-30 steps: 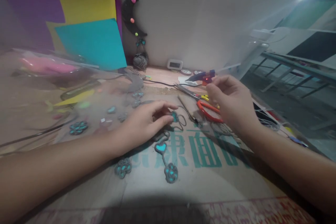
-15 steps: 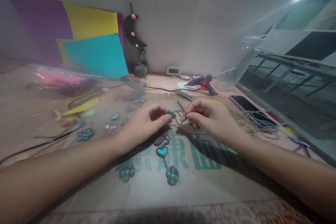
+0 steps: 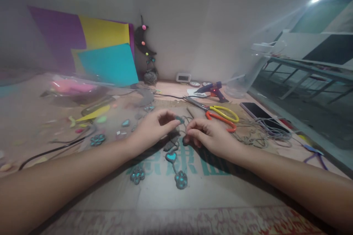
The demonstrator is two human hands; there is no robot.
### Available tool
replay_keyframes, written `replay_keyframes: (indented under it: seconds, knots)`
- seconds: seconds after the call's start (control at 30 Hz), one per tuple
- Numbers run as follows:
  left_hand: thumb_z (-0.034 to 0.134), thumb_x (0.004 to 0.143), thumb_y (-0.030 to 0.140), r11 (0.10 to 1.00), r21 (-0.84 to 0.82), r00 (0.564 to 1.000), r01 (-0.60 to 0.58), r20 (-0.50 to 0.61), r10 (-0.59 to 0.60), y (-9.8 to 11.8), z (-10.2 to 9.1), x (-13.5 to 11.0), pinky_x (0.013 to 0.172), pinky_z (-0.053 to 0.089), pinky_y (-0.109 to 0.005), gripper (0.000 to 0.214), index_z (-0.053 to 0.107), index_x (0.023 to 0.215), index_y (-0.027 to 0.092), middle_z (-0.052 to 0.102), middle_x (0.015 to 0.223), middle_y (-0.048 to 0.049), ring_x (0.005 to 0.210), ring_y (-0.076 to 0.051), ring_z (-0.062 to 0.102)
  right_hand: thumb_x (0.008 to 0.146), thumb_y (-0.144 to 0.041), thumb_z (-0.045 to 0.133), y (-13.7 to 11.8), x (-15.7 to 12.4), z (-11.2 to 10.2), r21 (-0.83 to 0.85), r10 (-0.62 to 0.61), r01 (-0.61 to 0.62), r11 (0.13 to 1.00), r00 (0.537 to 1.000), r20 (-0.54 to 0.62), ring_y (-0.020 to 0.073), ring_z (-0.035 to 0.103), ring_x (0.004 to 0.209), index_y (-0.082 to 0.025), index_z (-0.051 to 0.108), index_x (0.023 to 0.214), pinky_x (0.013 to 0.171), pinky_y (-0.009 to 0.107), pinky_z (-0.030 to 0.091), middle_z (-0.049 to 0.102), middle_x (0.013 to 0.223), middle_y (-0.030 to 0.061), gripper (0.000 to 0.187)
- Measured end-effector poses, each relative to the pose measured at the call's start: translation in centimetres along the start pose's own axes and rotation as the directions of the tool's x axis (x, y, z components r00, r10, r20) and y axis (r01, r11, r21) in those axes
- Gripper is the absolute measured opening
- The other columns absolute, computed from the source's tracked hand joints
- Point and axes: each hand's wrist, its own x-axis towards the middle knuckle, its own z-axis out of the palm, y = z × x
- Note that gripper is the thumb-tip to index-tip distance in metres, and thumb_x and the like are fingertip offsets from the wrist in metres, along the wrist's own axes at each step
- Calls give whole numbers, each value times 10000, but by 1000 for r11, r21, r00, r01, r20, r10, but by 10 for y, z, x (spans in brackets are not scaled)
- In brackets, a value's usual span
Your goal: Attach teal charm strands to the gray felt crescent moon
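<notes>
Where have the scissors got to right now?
In the head view, the scissors lie just right of centre, beyond the right hand and in front of the glue gun, with the phone farther right.

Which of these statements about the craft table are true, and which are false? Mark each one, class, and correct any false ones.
1. The left hand pinches a small grey-and-teal piece. True.
2. The right hand is gripping the scissors. False: they lie beyond that hand.
3. Some pale cord lies partly over the phone. True.
4. The glue gun is nearer the wearer than the teal heart. False: it sits farther back.
5. The turquoise sheet overlaps the yellow sheet. True.
</notes>
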Motion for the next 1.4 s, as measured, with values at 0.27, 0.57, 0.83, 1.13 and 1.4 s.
replay_keyframes:
  seconds: [0.27,0.57,0.83,1.13,1.4]
  knots:
    - [647,859,427,996,-83,1000,25,8,-24,-1,0,1,644,452,-263,270,572,917,174,605,829,2,731,-140,585,814,-281,676,5,7,-1,116,43,-39,992,999,-32,93,532,506,-202,528,769,477,220,418,699,690,17,173]
    - [633,873,445,994,-106,1000,-4,3,4,-2,-1,2,649,443,-264,277,572,877,175,629,761,6,701,-138,587,970,-355,489,7,2,-1,-227,-105,111,968,994,40,120,579,581,-188,605,681,589,253,444,650,636,9,354]
    - [683,850,421,989,-144,999,39,37,-34,0,-2,-2,667,485,-268,257,603,861,177,692,802,-12,724,-150,641,938,-351,547,7,7,2,-125,-95,92,988,995,-18,193,705,818,-179,711,1155,716,314,536,768,968,78,321]
    - [696,819,376,993,-101,997,55,51,-50,4,1,-4,620,456,-256,221,617,801,171,658,745,-1,682,-140,603,861,-367,644,6,8,10,125,-18,40,991,985,-172,103,535,541,-173,672,859,504,245,435,654,686,0,196]
    - [670,851,411,984,-170,992,52,122,-31,4,2,-6,676,492,-272,244,633,926,182,686,841,-24,775,-166,643,879,-312,611,5,5,7,-139,-195,164,977,949,-248,119,581,596,-178,663,839,559,243,457,686,706,12,149]
